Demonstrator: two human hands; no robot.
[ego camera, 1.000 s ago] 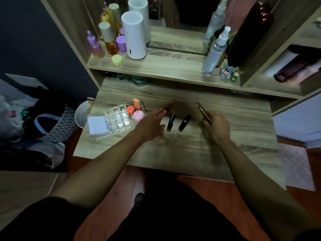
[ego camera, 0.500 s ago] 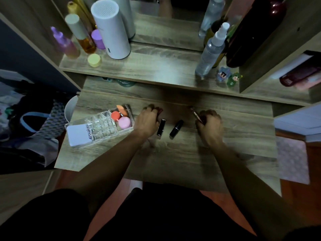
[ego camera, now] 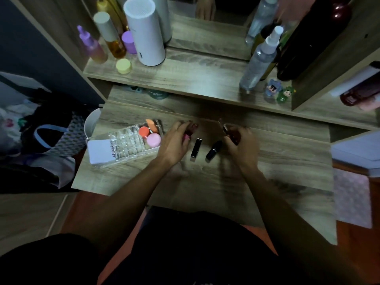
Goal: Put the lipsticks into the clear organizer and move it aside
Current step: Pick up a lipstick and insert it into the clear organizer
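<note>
Two black lipsticks lie side by side on the wooden desk: a square-bodied lipstick [ego camera: 196, 147] and a rounder lipstick [ego camera: 213, 150]. My left hand [ego camera: 175, 141] is curled around a dark red lipstick [ego camera: 191, 128] just left of them. My right hand [ego camera: 242, 144] is closed on a slim reddish tube [ego camera: 226, 128] whose tip sticks out at the far side. The clear organizer [ego camera: 127, 144] sits to the left of my left hand, with orange and pink sponges [ego camera: 151, 136] at its right end and a white card [ego camera: 100, 151] at its left end.
A raised shelf [ego camera: 185, 79] runs behind the desk, with a white cylinder [ego camera: 145, 32], purple and amber bottles, a spray bottle [ego camera: 258, 60] and small figurines [ego camera: 278, 92]. A white bin [ego camera: 91, 122] and bags sit left of the desk. The desk's front edge is near my body.
Both hands have closed on the outer lipsticks and lifted them slightly off the desk. The two black lipsticks between them have not moved. My head has leaned closer.
</note>
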